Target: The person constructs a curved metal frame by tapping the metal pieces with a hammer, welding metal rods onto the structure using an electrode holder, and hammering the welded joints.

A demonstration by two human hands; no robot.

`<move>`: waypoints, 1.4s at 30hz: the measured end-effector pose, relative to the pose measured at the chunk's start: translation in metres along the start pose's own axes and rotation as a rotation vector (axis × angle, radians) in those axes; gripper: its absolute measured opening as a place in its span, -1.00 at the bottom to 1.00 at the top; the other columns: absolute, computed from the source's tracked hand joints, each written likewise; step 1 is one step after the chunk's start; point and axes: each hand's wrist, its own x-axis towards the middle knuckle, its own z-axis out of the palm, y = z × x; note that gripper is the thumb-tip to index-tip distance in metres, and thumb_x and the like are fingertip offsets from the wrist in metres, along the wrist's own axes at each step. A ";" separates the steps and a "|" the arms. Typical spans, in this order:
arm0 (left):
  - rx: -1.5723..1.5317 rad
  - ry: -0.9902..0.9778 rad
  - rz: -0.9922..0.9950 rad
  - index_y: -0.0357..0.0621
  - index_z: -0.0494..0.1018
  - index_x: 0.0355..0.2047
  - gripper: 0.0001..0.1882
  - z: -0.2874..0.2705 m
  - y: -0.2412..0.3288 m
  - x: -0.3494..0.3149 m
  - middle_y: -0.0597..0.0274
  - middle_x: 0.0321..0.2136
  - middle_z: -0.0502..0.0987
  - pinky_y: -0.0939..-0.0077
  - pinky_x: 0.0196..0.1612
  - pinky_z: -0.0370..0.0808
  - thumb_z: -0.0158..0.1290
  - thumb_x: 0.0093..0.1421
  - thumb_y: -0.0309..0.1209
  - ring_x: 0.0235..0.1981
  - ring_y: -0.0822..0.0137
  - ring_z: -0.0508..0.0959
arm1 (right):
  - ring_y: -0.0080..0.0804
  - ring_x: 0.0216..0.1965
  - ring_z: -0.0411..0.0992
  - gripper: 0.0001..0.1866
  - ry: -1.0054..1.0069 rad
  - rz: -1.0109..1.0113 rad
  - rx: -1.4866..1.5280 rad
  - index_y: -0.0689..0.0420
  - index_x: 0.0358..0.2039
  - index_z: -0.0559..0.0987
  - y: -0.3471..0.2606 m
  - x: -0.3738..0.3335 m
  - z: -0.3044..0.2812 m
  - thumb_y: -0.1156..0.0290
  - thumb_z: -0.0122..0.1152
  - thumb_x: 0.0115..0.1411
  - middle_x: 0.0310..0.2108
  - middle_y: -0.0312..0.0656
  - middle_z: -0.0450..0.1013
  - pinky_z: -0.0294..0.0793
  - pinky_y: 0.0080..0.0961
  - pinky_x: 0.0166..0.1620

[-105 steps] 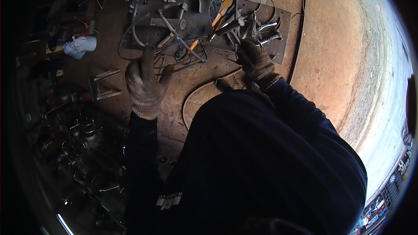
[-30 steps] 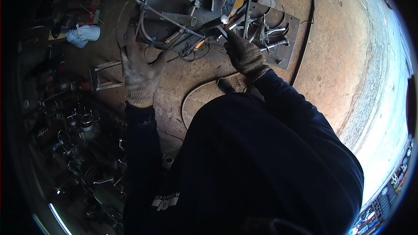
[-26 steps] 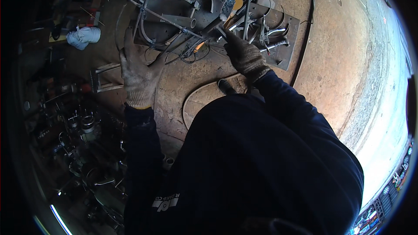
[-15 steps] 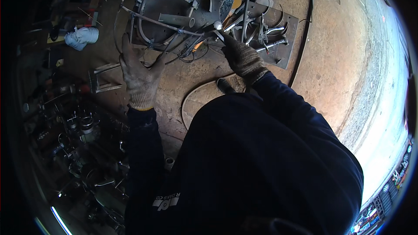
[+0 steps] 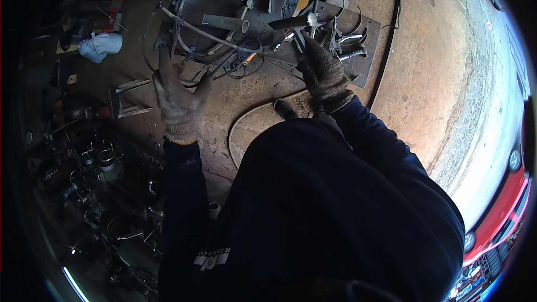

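Observation:
My left hand (image 5: pixel 180 98), in a grey knit work glove, lies at the near left edge of a bent metal rod frame (image 5: pixel 204 29). Its fingers are stretched and the thumb stands apart; whether the fingertips press on the frame is hard to tell. My gloved right hand (image 5: pixel 324 72) is closed around the light-coloured handle of a hammer (image 5: pixel 291 23). The hammer's dark head, with a pale shiny end, is held over the right part of the frame. A short grey pipe piece (image 5: pixel 225 23) lies inside the frame on a dark metal plate.
Clamps and curved metal pieces (image 5: pixel 349 39) lie on a flat plate (image 5: pixel 369 56) at right. A dark cable (image 5: pixel 386 61) runs along the floor beyond. At left are a pale cloth bundle (image 5: pixel 100 46), a small metal bracket (image 5: pixel 131 99) and cluttered machine parts (image 5: pixel 106 159). A red car (image 5: pixel 503 212) shows far right.
My right hand and the hammer have moved to the right, and the hammer head has come up into view. My left hand has hardly moved. A red car has appeared at the right edge.

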 end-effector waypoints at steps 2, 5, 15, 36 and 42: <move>0.013 -0.023 -0.027 -0.20 0.01 0.42 0.12 -0.002 0.005 0.009 -0.12 -0.14 0.44 0.08 -0.06 0.53 0.44 -0.07 -0.34 -0.10 0.01 0.48 | 0.14 0.00 0.53 -0.43 -0.017 0.005 -0.049 0.13 0.34 0.28 -0.009 0.004 0.002 0.19 0.06 0.40 0.01 0.17 0.51 0.55 -0.09 -0.01; -0.018 -0.029 -0.073 -0.18 0.03 0.42 0.11 -0.005 0.008 0.020 -0.15 -0.09 0.44 0.04 -0.04 0.54 0.45 -0.06 -0.32 -0.07 -0.04 0.50 | 0.15 0.04 0.50 -0.42 -0.057 -0.143 -0.149 0.12 0.36 0.22 -0.008 0.016 0.011 0.25 0.04 0.39 0.05 0.18 0.48 0.53 -0.05 0.02; 0.012 -0.008 0.025 -0.25 0.12 0.37 0.03 -0.004 -0.001 0.012 -0.16 -0.08 0.44 0.10 -0.08 0.54 0.45 -0.06 -0.35 -0.14 0.02 0.50 | 0.13 0.02 0.50 -0.43 -0.256 0.032 -0.234 0.09 0.36 0.24 -0.009 0.022 0.015 0.31 0.06 0.37 -0.01 0.14 0.50 0.52 -0.08 0.01; 0.116 0.265 0.731 -0.03 0.39 0.08 -0.45 -0.086 0.016 0.005 0.08 -0.18 0.41 0.24 -0.14 0.65 0.37 0.11 -0.38 -0.08 0.06 0.55 | -0.50 -0.16 0.50 -0.46 0.091 0.426 0.465 0.15 0.29 0.36 0.047 -0.023 -0.006 0.40 0.24 0.33 -0.14 -0.26 0.49 0.54 -0.52 -0.12; 0.055 0.411 0.838 0.10 0.30 0.18 -0.33 -0.085 0.016 0.005 0.19 -0.21 0.39 0.28 -0.11 0.67 0.37 0.12 -0.44 -0.08 0.11 0.54 | -0.49 -0.14 0.48 -0.47 0.150 0.180 0.305 0.17 0.28 0.38 0.089 -0.033 0.008 0.38 0.24 0.34 -0.01 -0.22 0.51 0.53 -0.48 -0.10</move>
